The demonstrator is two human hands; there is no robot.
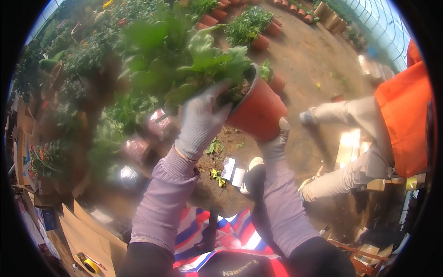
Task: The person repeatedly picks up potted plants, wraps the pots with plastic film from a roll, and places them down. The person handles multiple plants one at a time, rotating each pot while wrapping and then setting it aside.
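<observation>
A leafy green potted plant (pixel 210 60) is held up in front of me, its terracotta-coloured pot (pixel 260 111) tilted so the mouth faces left. My right hand (pixel 276 141), in a pale knit glove, grips the pot low down near its base. At the mouth of the pot, my left hand (pixel 200 122), also gloved, has its fingers parted around the base of the plant. Leaves hide some of those fingertips. Foliage at the upper left is blurred.
A person in an orange garment (pixel 404 115) and beige trousers stands close on my right. Foil-wrapped pots (pixel 159 122) sit at left among many plants. Tipped pots (pixel 260 42) lie farther ahead. Cardboard sheets (pixel 85 235) and a tape roll (pixel 91 265) are at lower left; paper pieces (pixel 228 168) lie on the soil.
</observation>
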